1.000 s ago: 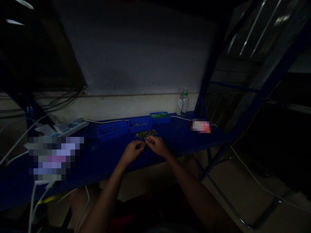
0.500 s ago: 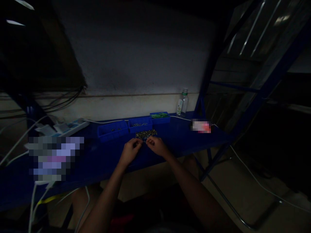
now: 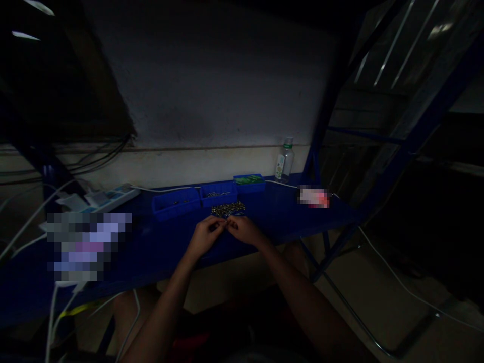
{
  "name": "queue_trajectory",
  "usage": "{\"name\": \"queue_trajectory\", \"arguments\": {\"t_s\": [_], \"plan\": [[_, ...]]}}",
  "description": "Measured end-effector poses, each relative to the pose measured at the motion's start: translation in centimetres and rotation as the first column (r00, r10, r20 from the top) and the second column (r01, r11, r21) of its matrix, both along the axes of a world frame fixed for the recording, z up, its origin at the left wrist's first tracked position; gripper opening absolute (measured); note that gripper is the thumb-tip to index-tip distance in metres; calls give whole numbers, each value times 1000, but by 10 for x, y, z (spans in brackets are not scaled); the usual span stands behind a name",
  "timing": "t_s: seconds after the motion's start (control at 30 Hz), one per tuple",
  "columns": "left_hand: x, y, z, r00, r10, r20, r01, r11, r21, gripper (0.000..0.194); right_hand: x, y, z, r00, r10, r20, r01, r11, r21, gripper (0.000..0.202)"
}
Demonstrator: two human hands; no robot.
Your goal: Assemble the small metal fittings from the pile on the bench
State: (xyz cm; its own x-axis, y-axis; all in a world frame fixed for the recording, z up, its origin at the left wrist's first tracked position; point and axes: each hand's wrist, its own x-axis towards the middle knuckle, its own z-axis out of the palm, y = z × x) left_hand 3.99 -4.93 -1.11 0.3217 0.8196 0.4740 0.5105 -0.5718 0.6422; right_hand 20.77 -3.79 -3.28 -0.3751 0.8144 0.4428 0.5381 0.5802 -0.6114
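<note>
My left hand [image 3: 206, 232] and my right hand [image 3: 242, 229] meet fingertip to fingertip above the front of the blue table [image 3: 159, 247]. Both are closed in a pinch. Something tiny and pale shows between the fingertips, too small and dark to name. Right behind them lies a heap of small brassy metal pieces [image 3: 228, 208], with a few thin silvery pins at its right end. Past the heap stand a blue bin [image 3: 218, 199] with thin metal pieces, a blue bin [image 3: 176, 207] with a few small bits, and a blue bin [image 3: 249, 188] with green items.
A clear plastic bottle [image 3: 285, 161] stands at the back by the wall. On the left, a white power strip [image 3: 109, 200] with plugs and cables lies near a blurred-out item [image 3: 88, 247]. Another blurred item [image 3: 313, 196] is at the right. White cables hang over the front edge.
My fingertips have come closer together, closing the small gap between the hands. Thin pins beside the heap now show above my right hand. The bins and heap stay put.
</note>
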Motion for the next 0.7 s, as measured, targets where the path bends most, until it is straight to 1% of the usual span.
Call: {"name": "queue_trajectory", "arguments": {"t_s": [0.17, 0.4, 0.53, 0.7], "plan": [[0, 1, -1, 999, 38, 18, -38, 999, 10, 26, -1, 0, 1, 999, 26, -26, -26, 999, -18, 8], [1, 0, 0, 1000, 1, 21, -1, 1000, 1, 26, -1, 4, -1, 999, 15, -52, -17, 999, -40, 9], [1, -1, 1, 1000, 3, 31, -3, 1000, -11, 28, -1, 4, -1, 998, 18, -62, -20, 999, -27, 8], [0, 0, 0, 998, 15, 53, -13, 999, -31, 27, 0, 2, 0, 993, 54, -105, -54, 999, 7, 10]]}}
